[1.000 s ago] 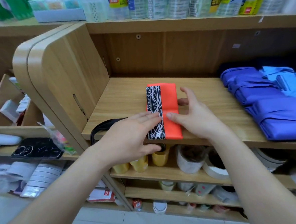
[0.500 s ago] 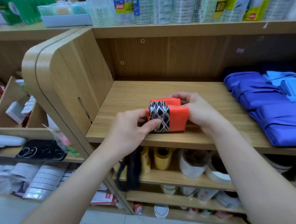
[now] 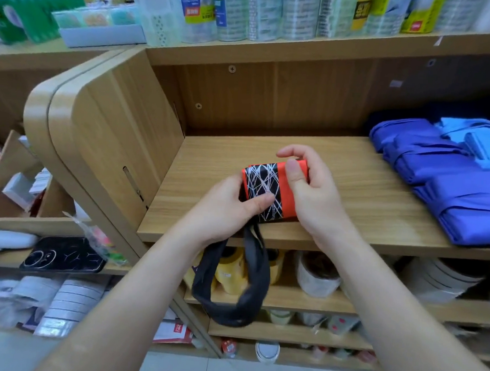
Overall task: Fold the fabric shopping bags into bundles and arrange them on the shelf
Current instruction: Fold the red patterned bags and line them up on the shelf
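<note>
1. Head camera view, looking forward and down at a wooden shop shelf (image 3: 354, 163) from a person's own eye level; both bare forearms reach in from the bottom of the frame.
2. A small folded bundle (image 3: 272, 191), an orange fabric shopping bag with a black panel crossed by thin white lines, sits at the front edge of the shelf board, held between both hands.
3. The left hand (image 3: 225, 210) is closed around the bundle's left end, its thumb pressed flat across the black patterned panel.
4. The right hand (image 3: 309, 189) grips the bundle's right, orange end: the thumb lies on top, the palm wraps the side, and the index finger curls loosely above the bundle without touching it.
5. Black handle straps (image 3: 248, 294) hang from under the bundle in a long loop, dangling below the shelf edge in front of the lower shelves.
6. On the same shelf board, well to the right, lie folded blue bags (image 3: 450, 180), dark blue in front and lighter blue behind, overlapping one another.
7. Yellow tape rolls (image 3: 232, 273) stand on the shelf below, partly hidden behind the straps.
8. Wrapped packs of goods (image 3: 277, 12) line the shelf above.
</note>
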